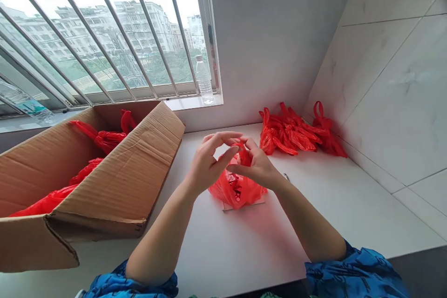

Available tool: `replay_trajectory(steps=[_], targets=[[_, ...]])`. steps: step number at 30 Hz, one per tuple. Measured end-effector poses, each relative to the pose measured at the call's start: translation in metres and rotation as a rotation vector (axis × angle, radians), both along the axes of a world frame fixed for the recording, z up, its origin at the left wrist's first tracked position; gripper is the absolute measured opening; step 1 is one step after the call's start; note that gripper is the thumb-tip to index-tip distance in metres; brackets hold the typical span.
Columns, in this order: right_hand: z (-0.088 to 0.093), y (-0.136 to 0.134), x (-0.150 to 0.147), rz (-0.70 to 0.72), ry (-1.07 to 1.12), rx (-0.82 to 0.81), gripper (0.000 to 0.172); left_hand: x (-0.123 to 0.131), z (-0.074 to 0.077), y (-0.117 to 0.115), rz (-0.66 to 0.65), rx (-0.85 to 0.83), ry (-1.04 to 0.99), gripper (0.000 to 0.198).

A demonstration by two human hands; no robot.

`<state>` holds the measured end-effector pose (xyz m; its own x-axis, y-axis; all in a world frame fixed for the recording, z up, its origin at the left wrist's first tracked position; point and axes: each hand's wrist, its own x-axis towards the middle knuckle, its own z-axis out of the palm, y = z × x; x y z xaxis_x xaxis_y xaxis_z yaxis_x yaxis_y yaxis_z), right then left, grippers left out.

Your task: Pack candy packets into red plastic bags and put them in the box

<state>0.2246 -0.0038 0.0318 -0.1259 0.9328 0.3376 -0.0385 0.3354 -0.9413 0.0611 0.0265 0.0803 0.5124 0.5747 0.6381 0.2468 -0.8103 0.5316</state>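
A red plastic bag (240,191) stands on the white tabletop in front of me, with small dark and patterned contents showing through its side. My left hand (213,160) curls in from the left at the bag's top, thumb and fingers around the gathered red plastic. From the right, my right hand (257,164) grips the same top part, its thumb stretched across below the left thumb. The fingertips of both hands nearly meet, and partly hide the handles. Beneath the bag the edge of a flat board-like piece (244,207) shows.
On the left stands an open cardboard box (122,181) with red bags (108,139) inside. Several red bags with gathered tops (289,132) lie against the back right wall. A clear bottle (204,81) stands on the windowsill. A small metal object (287,177) lies by my right wrist.
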Motion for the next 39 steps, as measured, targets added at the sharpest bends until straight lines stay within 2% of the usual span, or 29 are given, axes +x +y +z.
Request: replay_trajectory(steps=[2,3,5,6,8,10,11,13,16,19,21,25,29,31,34,37,39], targets=[[-0.002,-0.003,-0.007,-0.034,-0.082,0.089,0.031,0.006,-0.001,-0.005,-0.068,0.105,0.097,0.023],[-0.003,-0.003,-0.010,-0.072,-0.090,0.129,0.023,0.007,-0.005,-0.006,-0.084,0.163,0.085,0.023],[-0.004,-0.003,-0.012,-0.158,-0.056,0.156,0.029,0.009,-0.017,-0.006,-0.050,0.236,-0.066,0.025],[-0.004,-0.002,-0.012,-0.199,-0.028,0.152,0.034,0.009,-0.025,-0.004,-0.015,0.221,-0.165,0.031],[-0.006,0.001,-0.009,-0.231,0.030,0.132,0.041,0.007,-0.042,-0.002,0.019,0.072,-0.273,0.052],[-0.007,0.004,-0.006,-0.181,0.073,0.096,0.042,0.005,-0.057,0.000,-0.035,-0.182,-0.204,0.074],[-0.008,0.005,-0.005,-0.150,0.096,0.073,0.040,0.004,-0.063,0.000,-0.079,-0.313,-0.138,0.079],[-0.010,0.009,-0.002,-0.099,0.153,0.022,0.030,0.002,-0.071,0.001,-0.162,-0.529,-0.063,0.070],[-0.011,0.012,0.002,-0.043,0.223,-0.019,0.018,-0.001,-0.074,0.006,-0.227,-0.761,-0.121,0.044],[-0.010,0.012,0.004,-0.003,0.214,-0.016,0.019,-0.006,-0.072,0.012,-0.275,-1.004,-0.192,0.036],[-0.009,0.011,0.005,-0.016,0.186,-0.011,0.027,-0.008,-0.071,0.014,-0.329,-1.146,-0.233,0.035],[-0.011,0.011,0.005,-0.051,0.217,-0.068,0.041,-0.007,-0.073,0.014,-0.385,-1.230,-0.349,0.035],[-0.013,0.012,0.008,0.079,0.270,-0.144,0.036,-0.003,-0.079,0.016,-0.418,-1.292,-0.443,0.034],[-0.012,0.010,0.010,0.155,0.199,-0.109,0.041,-0.001,-0.080,0.018,-0.415,-1.341,-0.482,0.031],[-0.011,0.007,0.014,0.168,-0.096,0.041,0.051,0.001,-0.080,0.022,-0.371,-1.372,-0.550,0.027],[-0.014,0.006,0.015,-0.030,-0.476,0.220,0.030,0.000,-0.080,0.023,-0.305,-1.342,-0.639,0.024],[-0.020,0.009,0.013,-0.168,-0.632,0.304,0.022,-0.002,-0.080,0.024,-0.275,-1.316,-0.653,0.027]])
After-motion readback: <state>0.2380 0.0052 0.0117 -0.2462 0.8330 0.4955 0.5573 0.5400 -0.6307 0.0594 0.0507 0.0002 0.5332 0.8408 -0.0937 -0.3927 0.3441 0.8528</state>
